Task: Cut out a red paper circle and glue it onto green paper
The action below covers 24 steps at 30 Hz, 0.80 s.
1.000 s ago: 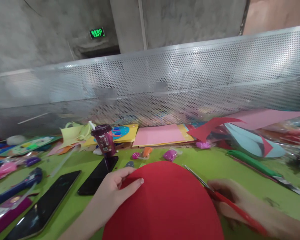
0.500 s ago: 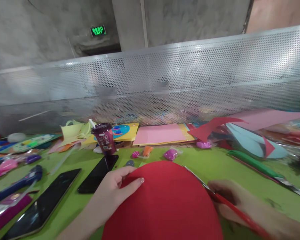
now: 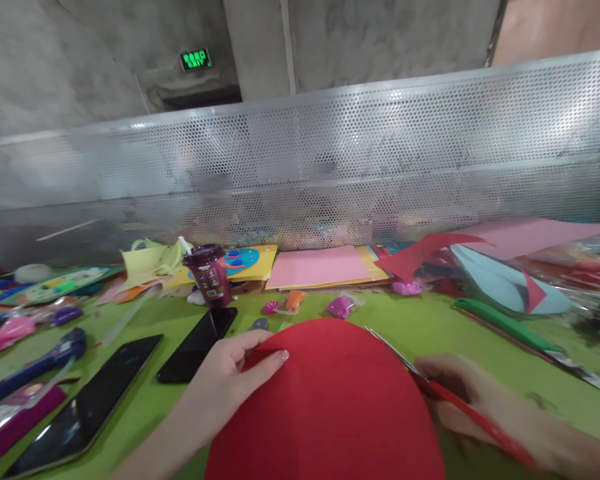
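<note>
A large red sheet of paper with a rounded edge fills the lower middle of the view. My left hand pinches its upper left edge, thumb on top and fingers beneath. In my right hand are red-handled scissors, fingers closed round the handles. Their blades lie along the paper's right edge, tips pointing up and left. Part of the blades is hidden by the paper.
Two black phones lie left on the green table, a lidded cup behind them. Small clay packets sit beyond the paper. A green-handled knife lies right, before paper scraps. A perforated metal panel stands behind.
Hardly anything differs. The scissor tips show slightly more parted beside the red paper's edge, and the paper sits a touch higher in view. Both hands keep their hold.
</note>
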Available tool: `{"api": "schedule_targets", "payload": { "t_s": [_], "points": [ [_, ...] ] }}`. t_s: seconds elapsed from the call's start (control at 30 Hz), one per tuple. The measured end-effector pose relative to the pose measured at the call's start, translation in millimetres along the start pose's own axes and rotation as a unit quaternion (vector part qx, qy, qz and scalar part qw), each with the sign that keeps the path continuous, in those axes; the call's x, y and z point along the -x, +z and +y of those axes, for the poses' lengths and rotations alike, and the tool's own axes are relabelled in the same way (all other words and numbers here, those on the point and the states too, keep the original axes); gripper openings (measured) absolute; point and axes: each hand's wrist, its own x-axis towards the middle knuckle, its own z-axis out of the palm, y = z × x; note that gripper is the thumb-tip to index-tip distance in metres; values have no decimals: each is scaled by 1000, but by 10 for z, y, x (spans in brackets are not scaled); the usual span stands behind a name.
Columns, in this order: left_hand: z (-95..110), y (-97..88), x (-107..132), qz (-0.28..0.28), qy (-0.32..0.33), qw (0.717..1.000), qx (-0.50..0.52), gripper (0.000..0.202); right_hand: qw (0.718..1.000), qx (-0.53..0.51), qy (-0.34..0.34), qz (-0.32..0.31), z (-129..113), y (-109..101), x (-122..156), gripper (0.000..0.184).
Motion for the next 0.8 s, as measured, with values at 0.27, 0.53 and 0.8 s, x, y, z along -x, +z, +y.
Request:
{"api": "schedule_targets", "payload": {
  "t_s": [0.27, 0.53, 0.8],
  "points": [
    [15, 2, 15, -1, -4, 1000, -3, 28, 1000, 2, 1, -3, -61, -8, 16, 11],
    [34, 13, 22, -5, 1, 1000, -6, 28, 1000, -3, 1, 20, -12, 29, 4, 7],
    [36, 13, 16, -2, 17, 1000, -7, 22, 1000, -18, -1, 12, -69, 39, 8, 12]
  ]
}}
